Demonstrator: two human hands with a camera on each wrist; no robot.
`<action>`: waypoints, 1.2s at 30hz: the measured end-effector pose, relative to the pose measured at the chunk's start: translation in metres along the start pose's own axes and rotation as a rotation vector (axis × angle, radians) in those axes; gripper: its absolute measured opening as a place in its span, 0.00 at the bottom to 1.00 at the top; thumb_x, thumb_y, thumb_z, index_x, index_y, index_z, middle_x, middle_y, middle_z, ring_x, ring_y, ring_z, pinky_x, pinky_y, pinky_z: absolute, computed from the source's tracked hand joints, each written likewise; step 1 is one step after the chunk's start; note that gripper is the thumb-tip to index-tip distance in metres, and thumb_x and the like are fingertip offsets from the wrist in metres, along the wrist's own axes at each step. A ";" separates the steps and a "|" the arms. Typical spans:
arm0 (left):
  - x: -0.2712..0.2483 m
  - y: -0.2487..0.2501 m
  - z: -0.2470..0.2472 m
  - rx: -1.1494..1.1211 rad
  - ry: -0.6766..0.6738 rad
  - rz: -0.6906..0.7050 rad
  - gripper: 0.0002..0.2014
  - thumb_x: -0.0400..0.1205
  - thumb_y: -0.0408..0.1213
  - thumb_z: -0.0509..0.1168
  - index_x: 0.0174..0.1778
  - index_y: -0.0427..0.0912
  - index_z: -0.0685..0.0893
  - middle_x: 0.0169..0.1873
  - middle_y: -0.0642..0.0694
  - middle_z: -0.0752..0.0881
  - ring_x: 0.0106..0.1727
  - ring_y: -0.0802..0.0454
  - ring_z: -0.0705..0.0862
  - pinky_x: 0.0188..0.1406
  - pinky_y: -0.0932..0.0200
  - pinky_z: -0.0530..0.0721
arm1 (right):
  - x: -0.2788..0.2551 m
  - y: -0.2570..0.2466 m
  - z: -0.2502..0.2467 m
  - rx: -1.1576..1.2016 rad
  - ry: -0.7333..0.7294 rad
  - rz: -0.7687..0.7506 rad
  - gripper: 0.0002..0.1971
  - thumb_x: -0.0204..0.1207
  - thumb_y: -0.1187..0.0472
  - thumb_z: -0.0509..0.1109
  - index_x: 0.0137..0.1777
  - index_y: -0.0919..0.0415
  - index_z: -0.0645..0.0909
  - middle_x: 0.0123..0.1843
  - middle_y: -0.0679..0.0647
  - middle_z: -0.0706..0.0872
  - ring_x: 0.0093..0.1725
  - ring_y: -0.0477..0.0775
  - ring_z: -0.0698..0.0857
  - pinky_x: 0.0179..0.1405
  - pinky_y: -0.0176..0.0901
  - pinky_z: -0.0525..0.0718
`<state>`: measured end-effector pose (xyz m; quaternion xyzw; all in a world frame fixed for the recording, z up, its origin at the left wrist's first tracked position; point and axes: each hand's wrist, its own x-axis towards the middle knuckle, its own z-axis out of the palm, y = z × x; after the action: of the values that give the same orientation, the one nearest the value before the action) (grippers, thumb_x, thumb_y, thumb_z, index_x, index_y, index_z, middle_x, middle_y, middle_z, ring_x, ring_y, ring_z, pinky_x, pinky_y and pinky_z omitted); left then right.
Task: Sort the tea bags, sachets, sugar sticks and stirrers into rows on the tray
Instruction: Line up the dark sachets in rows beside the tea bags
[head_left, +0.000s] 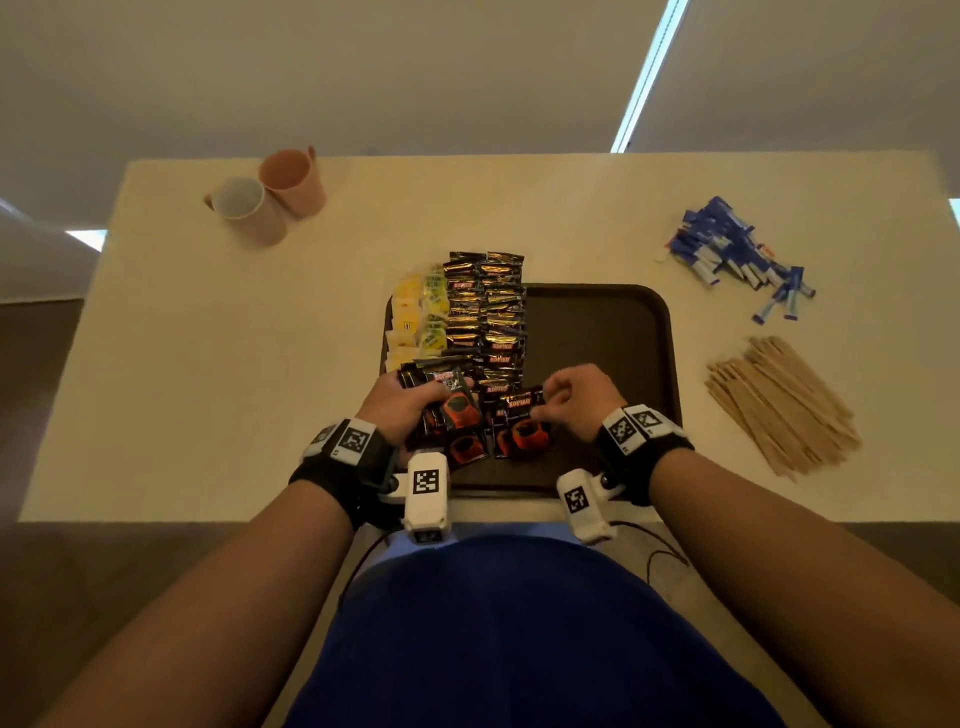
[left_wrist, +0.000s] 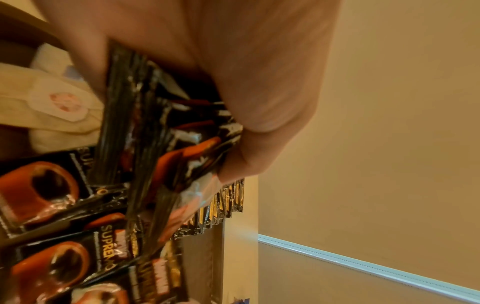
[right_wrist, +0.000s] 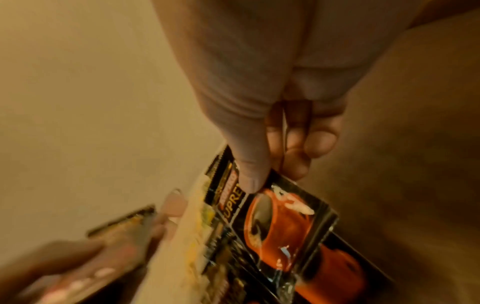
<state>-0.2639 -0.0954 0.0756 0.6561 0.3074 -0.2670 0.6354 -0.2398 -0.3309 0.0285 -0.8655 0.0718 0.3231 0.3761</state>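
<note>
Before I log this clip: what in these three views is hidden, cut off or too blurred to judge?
- Head view: how many sachets the left hand grips; its fingers cover the stack.
- Head view: print on the sugar sticks is too small to read.
- Right wrist view: the left hand is a blur in the lower left corner.
- Right wrist view: the sachet pinched by the right hand has its brand name partly covered by the thumb.
- Left wrist view: the tray is mostly covered by sachets.

Premises read as an office pantry or break-room — plain cream table under both hands, two pink mugs beyond the left hand, bulk sugar sticks and wooden stirrers right of the right hand.
</note>
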 end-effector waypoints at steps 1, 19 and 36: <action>-0.002 -0.002 0.000 -0.001 0.012 -0.002 0.14 0.81 0.30 0.71 0.62 0.37 0.83 0.44 0.39 0.92 0.34 0.51 0.92 0.26 0.56 0.87 | 0.001 0.004 0.007 -0.015 -0.026 0.025 0.09 0.72 0.58 0.81 0.47 0.52 0.84 0.44 0.50 0.89 0.46 0.49 0.88 0.53 0.47 0.88; 0.002 -0.009 -0.029 -0.060 -0.040 -0.049 0.13 0.82 0.27 0.69 0.62 0.37 0.82 0.35 0.44 0.93 0.32 0.50 0.92 0.22 0.58 0.86 | 0.017 0.010 0.064 -0.101 0.181 0.148 0.10 0.72 0.57 0.80 0.38 0.52 0.79 0.41 0.52 0.87 0.45 0.51 0.86 0.49 0.46 0.87; 0.023 -0.008 -0.041 0.010 -0.069 -0.056 0.22 0.79 0.32 0.74 0.69 0.38 0.80 0.51 0.36 0.90 0.37 0.47 0.92 0.26 0.57 0.87 | 0.010 0.008 0.055 0.003 0.222 0.104 0.12 0.73 0.61 0.79 0.55 0.56 0.83 0.41 0.47 0.87 0.42 0.44 0.85 0.49 0.40 0.87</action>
<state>-0.2559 -0.0526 0.0553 0.6408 0.3019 -0.3088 0.6347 -0.2625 -0.2973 -0.0100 -0.8905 0.1583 0.2442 0.3497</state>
